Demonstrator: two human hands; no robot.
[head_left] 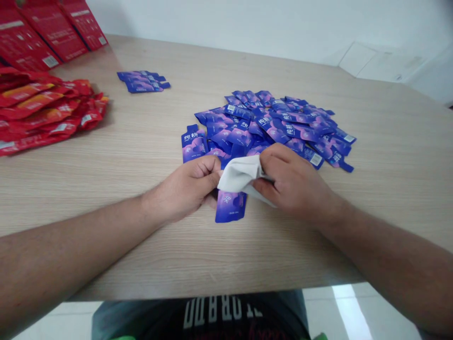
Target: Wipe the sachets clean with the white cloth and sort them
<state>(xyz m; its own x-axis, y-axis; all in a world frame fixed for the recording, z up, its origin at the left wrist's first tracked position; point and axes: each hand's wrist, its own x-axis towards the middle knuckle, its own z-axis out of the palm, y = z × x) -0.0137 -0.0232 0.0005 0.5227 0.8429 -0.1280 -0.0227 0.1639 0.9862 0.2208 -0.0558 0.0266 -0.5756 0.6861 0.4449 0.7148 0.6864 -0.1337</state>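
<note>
My left hand is closed around the top of a blue-purple sachet that hangs below my fingers over the wooden table. My right hand pinches a white cloth pressed against the same sachet. Both hands meet near the table's middle. Just behind them lies a big pile of matching blue sachets. One single sachet lies flat at the pile's left edge.
A small stack of blue sachets lies far left. A heap of red sachets and red boxes fill the left corner. A white wall runs behind, and white sheets rest at the far right.
</note>
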